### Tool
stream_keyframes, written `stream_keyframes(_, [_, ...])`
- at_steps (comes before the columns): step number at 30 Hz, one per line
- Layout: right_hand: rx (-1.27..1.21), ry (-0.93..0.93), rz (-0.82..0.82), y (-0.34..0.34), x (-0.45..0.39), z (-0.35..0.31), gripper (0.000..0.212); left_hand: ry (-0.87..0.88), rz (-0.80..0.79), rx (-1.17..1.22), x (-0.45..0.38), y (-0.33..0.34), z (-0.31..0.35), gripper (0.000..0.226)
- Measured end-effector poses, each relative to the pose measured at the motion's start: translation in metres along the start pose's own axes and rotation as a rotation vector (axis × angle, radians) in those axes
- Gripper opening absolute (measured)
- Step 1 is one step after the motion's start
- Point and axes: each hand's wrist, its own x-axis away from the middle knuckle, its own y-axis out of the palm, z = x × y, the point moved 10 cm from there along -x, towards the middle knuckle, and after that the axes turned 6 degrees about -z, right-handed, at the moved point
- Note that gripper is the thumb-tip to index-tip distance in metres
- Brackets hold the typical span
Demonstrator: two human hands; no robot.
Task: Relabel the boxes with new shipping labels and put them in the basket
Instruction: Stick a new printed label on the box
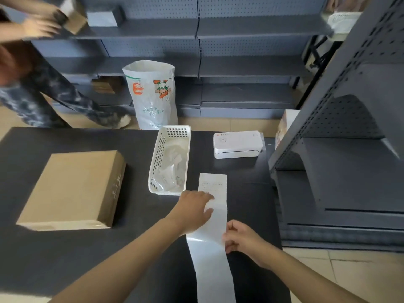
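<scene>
One flat cardboard box (72, 191) lies on the left of the dark table (43, 259). One white basket (169, 159) stands at the middle, holding crumpled clear plastic and paper scraps. One white label printer (238, 144) sits to the right of it. One long label strip (213, 226) runs down the table just right of the basket. The left hand (193, 212) presses flat on the strip, fingers (207, 196) straight and loosely spread. The right hand (242, 237) pinches the strip's right edge, fingers curled. Grey pegboard shelving (251, 29) lines the back and right. One printed white sack (153, 95) stands open on the tiled floor. Another person (32, 84) handles a small box (72, 16) at the far-left shelf.
</scene>
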Motion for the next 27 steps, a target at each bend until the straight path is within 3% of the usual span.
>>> stream_keyframes(6, [-0.025,0.094,0.069,0.010,-0.001,0.057,0.029,0.043,-0.144,0.014,0.025,0.054,0.005,0.034])
stream_keyframes(11, [0.005,0.169,0.219,0.006,-0.010,0.101,0.031,0.057,-0.241,0.081,0.040,0.095,-0.001,0.034])
stream_keyframes(14, [0.085,0.134,0.377,-0.007,-0.011,0.103,0.031,0.069,-0.258,0.080,0.048,0.110,-0.004,0.034])
stream_keyframes(18, [0.045,0.058,0.595,-0.030,-0.006,0.093,0.045,0.077,-0.217,0.056,0.050,0.110,-0.009,0.033])
stream_keyframes(22, [-0.203,0.072,0.563,-0.025,-0.018,0.089,0.056,0.037,-0.160,0.099,0.041,0.100,-0.015,0.032])
stream_keyframes(27, [-0.202,0.078,0.573,-0.021,-0.030,0.076,0.064,0.010,-0.196,0.106,0.022,0.101,-0.013,0.034])
